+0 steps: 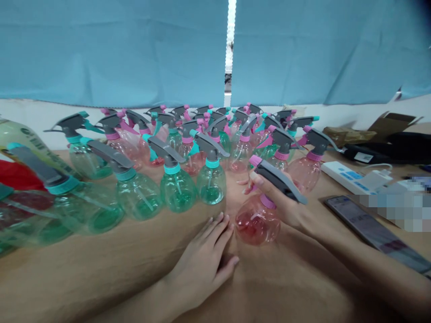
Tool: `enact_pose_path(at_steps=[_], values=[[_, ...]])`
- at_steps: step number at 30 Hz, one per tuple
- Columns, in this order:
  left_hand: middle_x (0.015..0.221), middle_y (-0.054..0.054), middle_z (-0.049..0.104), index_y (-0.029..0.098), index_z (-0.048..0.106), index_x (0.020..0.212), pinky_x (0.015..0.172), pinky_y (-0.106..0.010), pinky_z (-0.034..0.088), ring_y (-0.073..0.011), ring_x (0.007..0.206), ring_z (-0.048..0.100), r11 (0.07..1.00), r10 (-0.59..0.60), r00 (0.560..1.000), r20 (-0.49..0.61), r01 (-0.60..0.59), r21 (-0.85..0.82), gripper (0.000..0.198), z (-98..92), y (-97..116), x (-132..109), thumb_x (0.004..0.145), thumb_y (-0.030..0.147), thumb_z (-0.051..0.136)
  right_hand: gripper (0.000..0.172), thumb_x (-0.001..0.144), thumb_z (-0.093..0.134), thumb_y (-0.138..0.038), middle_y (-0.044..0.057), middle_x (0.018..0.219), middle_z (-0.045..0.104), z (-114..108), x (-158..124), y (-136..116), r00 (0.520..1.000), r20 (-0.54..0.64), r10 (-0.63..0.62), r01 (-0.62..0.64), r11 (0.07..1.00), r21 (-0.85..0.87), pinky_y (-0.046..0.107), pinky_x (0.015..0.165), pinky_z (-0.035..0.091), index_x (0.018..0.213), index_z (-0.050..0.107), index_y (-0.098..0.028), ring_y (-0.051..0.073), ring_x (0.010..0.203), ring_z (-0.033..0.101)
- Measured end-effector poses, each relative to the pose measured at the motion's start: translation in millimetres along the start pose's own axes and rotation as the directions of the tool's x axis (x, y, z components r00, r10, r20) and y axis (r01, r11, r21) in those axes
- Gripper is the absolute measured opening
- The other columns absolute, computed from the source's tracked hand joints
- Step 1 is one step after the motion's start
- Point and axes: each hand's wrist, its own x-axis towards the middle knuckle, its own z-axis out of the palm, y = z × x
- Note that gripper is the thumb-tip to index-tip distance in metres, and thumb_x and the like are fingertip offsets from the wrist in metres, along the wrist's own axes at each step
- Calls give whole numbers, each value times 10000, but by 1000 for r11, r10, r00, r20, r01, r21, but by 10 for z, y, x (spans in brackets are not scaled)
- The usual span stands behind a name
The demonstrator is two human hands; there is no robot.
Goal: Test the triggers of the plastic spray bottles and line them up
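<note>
My right hand (pixel 284 204) is wrapped round the neck of a pink spray bottle (pixel 256 224) with a grey and pink trigger head. The bottle is close to upright, low over the wooden table (pixel 134 269) or on it; I cannot tell which. Flat on the table, just left of this bottle, lies my left hand (pixel 204 258) with its fingers stretched out and nothing in it. Beyond my left fingertips stand a green spray bottle (pixel 211 181) and another green spray bottle (pixel 178 190), both with turquoise collars.
Several pink and green spray bottles crowd the back of the table and its left side. To the right are a phone (pixel 377 233), a white power strip (pixel 348 177) with a plug, and an opened cardboard box (pixel 387 128). Blue cloth (pixel 117 54) covers the wall behind.
</note>
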Motion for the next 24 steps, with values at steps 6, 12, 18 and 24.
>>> enact_pose_path(at_steps=[6,12,18,24], values=[[1494,-138,352,89,394,1403,1122,-442,290,-262,1384,306,1000,8,1000,0,-8,19,558,3,-1,0,943,381,516,157,845,617,-426,-35,745,645,0,-11,42,998,58,7,-9,999,44,297,654,485,843,653,-273,152,666,595],[1491,-138,357,83,404,1393,1121,-447,290,-261,1382,311,1000,20,1000,-7,-20,20,546,-25,14,6,949,382,505,146,843,636,-347,-13,994,710,45,-18,69,999,49,2,-10,986,165,348,887,489,964,673,-275,186,949,650],[1490,-135,360,94,402,1396,1121,-447,290,-261,1383,311,1000,7,1000,-2,-7,16,544,-37,25,1,949,388,498,141,845,633,-322,-9,959,711,49,4,82,997,65,-41,27,978,205,351,905,475,971,675,-272,177,945,646],[1490,-122,367,132,396,1404,1116,-447,299,-261,1378,321,1000,8,1000,-9,-8,1,531,-22,13,1,950,391,490,149,836,644,-357,-6,987,710,54,-3,121,998,68,-13,-2,977,213,345,876,488,947,669,-260,175,929,649]])
